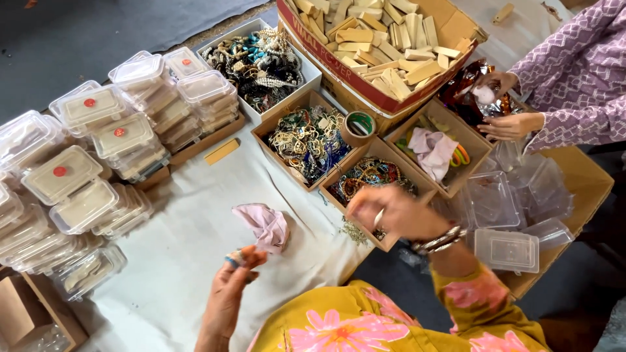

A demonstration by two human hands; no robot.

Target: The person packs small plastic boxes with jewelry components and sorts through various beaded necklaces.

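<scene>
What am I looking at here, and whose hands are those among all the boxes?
This single picture comes from a camera worn on a person's head, looking down at their own two bare hands; no machine is involved. The left hand holds a small item beside a crumpled pink cloth lying on the white sheet. The right hand, with bangles at the wrist, reaches over a cardboard tray of jewellery; what its fingers pinch is too blurred to tell. Stacks of clear lidded containers stand at the left, empty clear containers at the right. A large carton holds wooden blocks. The hands in the purple sleeve, top right, belong to another person handling a shiny packet.
</scene>
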